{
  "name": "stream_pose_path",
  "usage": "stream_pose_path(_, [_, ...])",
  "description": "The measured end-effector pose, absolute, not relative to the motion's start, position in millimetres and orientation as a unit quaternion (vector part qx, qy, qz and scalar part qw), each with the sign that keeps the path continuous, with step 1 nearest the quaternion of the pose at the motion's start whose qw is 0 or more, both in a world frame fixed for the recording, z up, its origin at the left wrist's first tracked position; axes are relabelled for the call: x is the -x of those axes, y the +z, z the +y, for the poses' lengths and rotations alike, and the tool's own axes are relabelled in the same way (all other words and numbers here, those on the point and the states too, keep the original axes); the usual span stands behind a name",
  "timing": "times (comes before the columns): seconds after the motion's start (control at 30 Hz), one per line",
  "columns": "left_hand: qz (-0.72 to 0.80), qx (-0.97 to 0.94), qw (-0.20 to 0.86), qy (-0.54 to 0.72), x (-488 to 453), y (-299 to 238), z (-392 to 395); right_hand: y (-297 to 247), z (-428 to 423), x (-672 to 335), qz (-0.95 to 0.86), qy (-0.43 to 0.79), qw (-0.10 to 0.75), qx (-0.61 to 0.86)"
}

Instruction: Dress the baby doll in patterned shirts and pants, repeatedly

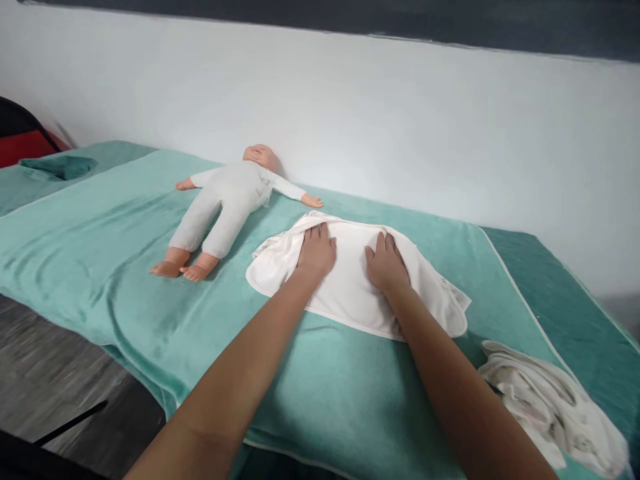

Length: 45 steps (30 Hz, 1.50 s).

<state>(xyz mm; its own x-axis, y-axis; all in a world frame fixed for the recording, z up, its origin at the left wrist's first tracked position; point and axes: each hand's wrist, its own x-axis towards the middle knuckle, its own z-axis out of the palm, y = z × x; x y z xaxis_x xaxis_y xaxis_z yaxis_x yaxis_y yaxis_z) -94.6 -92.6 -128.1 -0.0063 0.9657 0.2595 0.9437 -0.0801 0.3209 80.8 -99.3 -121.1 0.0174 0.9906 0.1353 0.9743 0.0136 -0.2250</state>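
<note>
A white cloth garment (350,293) lies spread on the teal blanket (125,267) in front of me. My left hand (316,251) rests flat on its left part, fingers stretched out. My right hand (385,265) presses flat on the middle of the same garment, fingers out too. Neither hand grips anything. A baby doll (225,207) in a pale suit lies on its back to the left of the garment, head toward the wall, arms spread.
A crumpled pile of white cloth (550,407) lies at the right front of the blanket. A white wall (400,120) runs behind the bed. A folded teal cloth (60,167) and something red sit at the far left. Dark floor shows at lower left.
</note>
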Motion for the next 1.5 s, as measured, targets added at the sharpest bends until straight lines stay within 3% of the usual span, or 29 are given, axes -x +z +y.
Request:
stream_pose_path(0.27, [0.68,-0.708,0.036,0.19,94.0,-125.0,-91.6,-120.9,-111.0,-67.1,-0.761,-0.042,0.098,0.64])
stream_pose_path(0.6, [0.684,-0.703,0.044,0.192,94.8,-123.5,-93.3,-120.8,-98.1,-35.7,-0.754,0.028,0.071,0.653])
stream_pose_path(0.9, [0.665,-0.717,0.023,0.207,95.9,-123.0,-102.9,-123.8,-101.8,-45.5,-0.752,0.003,0.068,0.656])
stream_pose_path(1.2, [0.616,-0.762,-0.028,0.195,109.1,-120.2,-176.4,-121.1,-124.5,-51.7,-0.773,0.003,0.037,0.633])
stream_pose_path(1.5, [0.586,-0.776,-0.019,0.235,135.8,-123.8,-244.5,-121.7,-178.7,-55.5,-0.818,-0.02,0.065,0.571])
